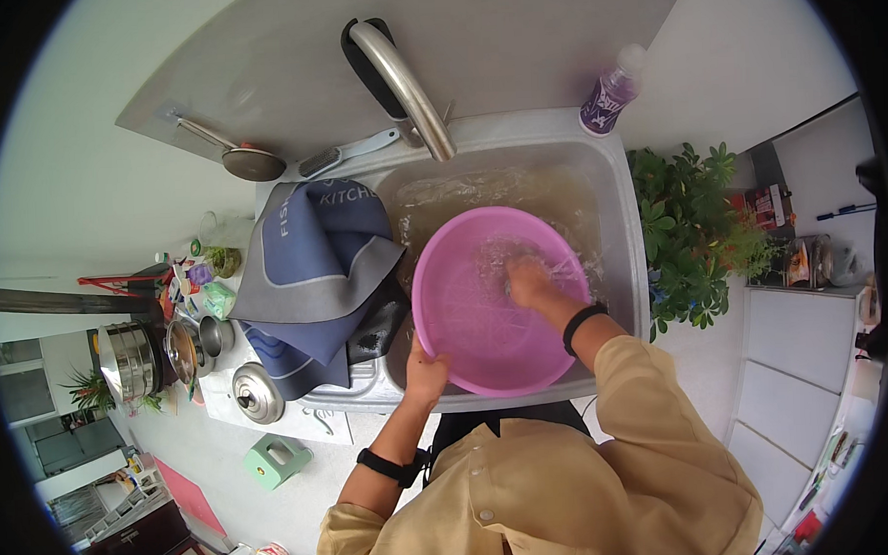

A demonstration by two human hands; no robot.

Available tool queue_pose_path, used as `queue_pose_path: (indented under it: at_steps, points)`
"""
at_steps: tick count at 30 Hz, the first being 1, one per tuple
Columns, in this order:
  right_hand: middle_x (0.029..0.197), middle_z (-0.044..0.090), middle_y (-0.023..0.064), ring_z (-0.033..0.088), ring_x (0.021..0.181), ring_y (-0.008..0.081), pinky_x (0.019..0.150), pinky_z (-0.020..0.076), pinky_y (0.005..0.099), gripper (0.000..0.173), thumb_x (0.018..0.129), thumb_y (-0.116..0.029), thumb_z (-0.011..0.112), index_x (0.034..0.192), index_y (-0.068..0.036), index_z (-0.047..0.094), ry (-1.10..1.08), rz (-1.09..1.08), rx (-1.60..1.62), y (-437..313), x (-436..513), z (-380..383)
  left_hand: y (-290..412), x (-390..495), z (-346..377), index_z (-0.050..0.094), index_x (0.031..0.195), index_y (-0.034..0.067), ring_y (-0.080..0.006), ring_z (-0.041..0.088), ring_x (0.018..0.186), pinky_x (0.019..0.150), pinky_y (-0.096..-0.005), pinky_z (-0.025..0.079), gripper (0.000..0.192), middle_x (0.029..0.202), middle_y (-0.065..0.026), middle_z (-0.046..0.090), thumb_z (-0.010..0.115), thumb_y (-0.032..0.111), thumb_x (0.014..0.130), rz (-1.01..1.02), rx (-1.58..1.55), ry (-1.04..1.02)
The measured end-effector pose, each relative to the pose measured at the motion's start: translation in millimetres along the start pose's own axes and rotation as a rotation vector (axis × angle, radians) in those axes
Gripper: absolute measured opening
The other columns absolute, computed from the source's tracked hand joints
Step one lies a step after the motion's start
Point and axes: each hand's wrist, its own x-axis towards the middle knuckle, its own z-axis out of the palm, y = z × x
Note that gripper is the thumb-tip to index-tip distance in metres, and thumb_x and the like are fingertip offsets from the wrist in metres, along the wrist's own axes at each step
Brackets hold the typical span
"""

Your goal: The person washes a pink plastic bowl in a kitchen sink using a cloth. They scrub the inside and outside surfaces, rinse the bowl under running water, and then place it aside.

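A pink plastic basin [483, 342] sits tilted in a stainless steel sink [618, 220], with cloudy water [477, 184] behind it. My left hand [424, 373] grips the basin's rim at the near left, thumb over the edge. Inside the basin, my right hand [531, 280] is amid splashing water, and its fingertips are blurred. Whether those fingers hold anything is hidden by the splash. Above the sink arches a metal faucet [408, 88]. A blue and grey kitchen mat [318, 245] lies folded over the sink's left side, bearing writing.
Behind the sink lie a scrubbing brush [348, 152] and a purple-labelled bottle [606, 99]. A strainer [253, 164] hangs at left. Pot lids [257, 392] and a small pot [215, 335] stand on the left counter. Green plants [681, 232] border the right edge. A green stool [276, 461] stands below.
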Motion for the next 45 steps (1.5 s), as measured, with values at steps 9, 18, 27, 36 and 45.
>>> queue_pose_path:
  at_steps: [9,18,27,36,45]
  points:
    - [0.111,0.058,0.0173,0.055,0.105,0.0366,0.090,0.0452,0.0449,0.039,0.072,-0.008,0.061,0.110,-0.016,0.063,-0.339,-0.548,0.298,-55.7,-46.5,24.9,-2.0,13.3,-2.5,0.041,0.137,0.005,-0.0156,0.054,0.111,0.092,-0.0246,0.042,0.064,0.119,-0.0070,0.057,0.046,-0.013,0.075,0.186,0.026,-0.009]
    - [0.113,0.063,0.0192,0.063,0.101,0.0330,0.085,0.0494,0.0451,0.040,0.080,-0.018,0.063,0.116,-0.002,0.059,-0.012,0.025,0.593,-30.2,-29.4,-26.8,25.4,-4.2,-2.4,0.035,0.142,0.007,-0.0299,0.055,0.120,0.098,-0.0321,0.042,0.069,0.127,-0.0190,0.056,0.048,-0.007,0.076,0.290,0.406,0.067]
    - [0.087,0.062,0.0029,0.059,0.075,0.0148,0.063,0.0457,0.0299,0.011,0.077,-0.015,0.064,0.085,-0.008,0.064,-0.232,0.434,1.327,17.6,-61.2,-77.6,89.4,-43.0,-6.4,0.034,0.146,0.012,-0.0449,0.048,0.123,0.097,-0.0416,0.046,0.077,0.143,-0.0291,0.038,0.052,-0.009,0.074,0.627,0.880,0.139]
    - [0.091,0.064,0.0046,0.060,0.084,0.0211,0.069,0.0450,0.0342,0.014,0.088,-0.020,0.055,0.096,-0.010,0.059,-0.157,0.502,2.161,76.9,-91.9,-76.6,108.3,-68.8,-15.2,0.045,0.137,0.004,-0.0459,0.050,0.122,0.092,-0.0416,0.050,0.061,0.143,-0.0314,0.036,0.058,-0.008,0.078,0.971,0.914,0.262]
    - [0.097,0.067,0.0108,0.067,0.089,0.0264,0.085,0.0545,0.0432,0.028,0.091,-0.027,0.063,0.104,-0.004,0.060,-0.184,0.557,1.999,79.2,-72.6,-50.3,120.6,-80.8,-34.2,0.040,0.138,0.004,-0.0445,0.046,0.127,0.102,-0.0451,0.041,0.059,0.141,-0.0314,0.039,0.060,-0.007,0.083,1.204,0.778,0.369]
